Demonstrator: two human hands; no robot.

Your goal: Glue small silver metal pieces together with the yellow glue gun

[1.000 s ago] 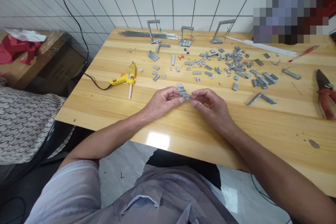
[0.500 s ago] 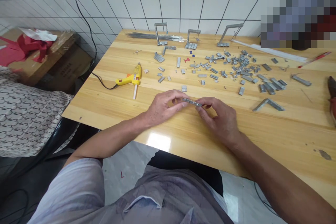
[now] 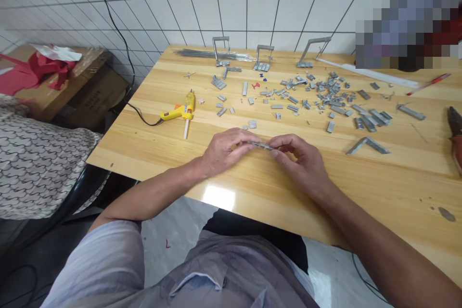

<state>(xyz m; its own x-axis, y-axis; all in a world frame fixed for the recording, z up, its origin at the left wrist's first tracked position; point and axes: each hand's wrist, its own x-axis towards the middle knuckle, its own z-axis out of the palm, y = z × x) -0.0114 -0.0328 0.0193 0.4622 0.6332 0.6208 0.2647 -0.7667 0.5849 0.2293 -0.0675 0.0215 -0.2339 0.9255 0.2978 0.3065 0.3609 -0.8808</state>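
A thin, flat row of grey staple strips [image 3: 262, 145] is held level just above the table's front half, one end in each hand. My left hand [image 3: 229, 149] pinches its left end between thumb and fingers. At the right end, my right hand [image 3: 301, 154] closes thumb and fingertips on it. The fingers cover both ends of the row. Just beyond the hands lies a small grey staple block [image 3: 252, 124]. Farther off, a loose heap of staple strips [image 3: 332, 89] spreads over the table [image 3: 162, 154].
A yellow glue gun [image 3: 182, 111] lies left, its cord trailing off the table. Small grey frames [image 3: 264, 57] stand at the back beside a bundle of thin wires [image 3: 212, 54]. An angled grey piece [image 3: 368, 144], a red pen [image 3: 429, 84] and pliers [image 3: 456, 139] lie right.
The row of staple strips has tilted flatter, so its ridged edge shows less. Both hands stay in nearly the same place, still gripping its ends. The view has shifted slightly.
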